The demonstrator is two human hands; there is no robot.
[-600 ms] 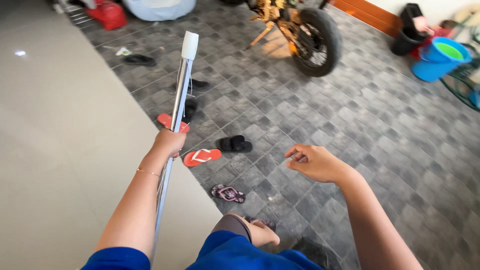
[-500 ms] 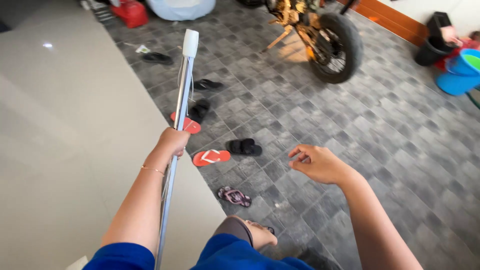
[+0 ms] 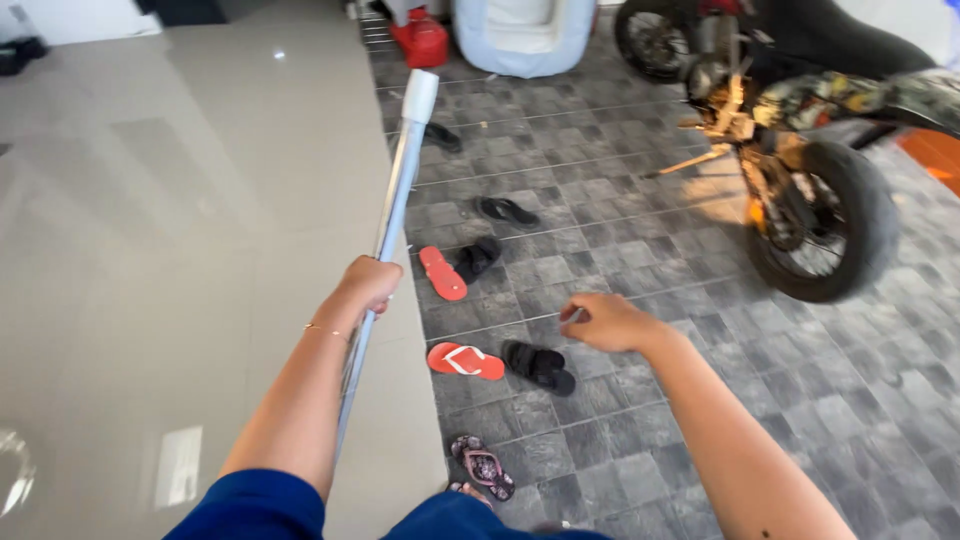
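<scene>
My left hand (image 3: 370,284) grips a long shiny metal pole (image 3: 399,190) with a white cap (image 3: 420,97) at its far end; the pole slants up and away from me and runs down past my forearm. My right hand (image 3: 605,322) hovers free over the grey paving with its fingers loosely curled, holding nothing. Below and between the hands lie a red flip-flop (image 3: 466,360) and a black sandal (image 3: 539,366).
A motorcycle (image 3: 800,150) stands on the right. More footwear is scattered about: a second red flip-flop (image 3: 442,272), black sandals (image 3: 506,211) and a patterned sandal (image 3: 483,466). A red can (image 3: 422,42) and a pale blue tub (image 3: 522,36) sit at the back. Glossy beige floor (image 3: 170,250) spreads to the left.
The view has swung left and forward, so the motorcycle now sits at the right and more beige floor shows. My left hand keeps its hold on the pole; my right hand's fingers have curled in more.
</scene>
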